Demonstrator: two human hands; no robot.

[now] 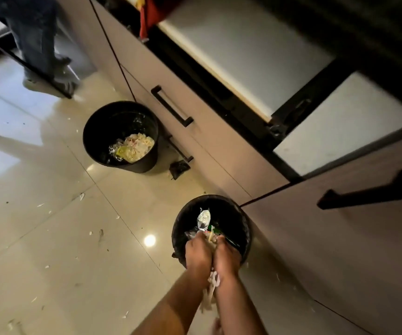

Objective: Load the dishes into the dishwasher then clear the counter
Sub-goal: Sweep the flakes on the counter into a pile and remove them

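Your left hand [198, 255] and right hand [226, 256] are hiding their own fingertips and most of the waste [213, 284] pressed between them, while another person's legs [35, 32] are running off the top edge.

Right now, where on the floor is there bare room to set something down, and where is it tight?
Widest free patch: tiles left of the near bin, below the far bin, though littered with scraps. Crowded: the near bin's mouth, filled by left hand, right hand and waste.
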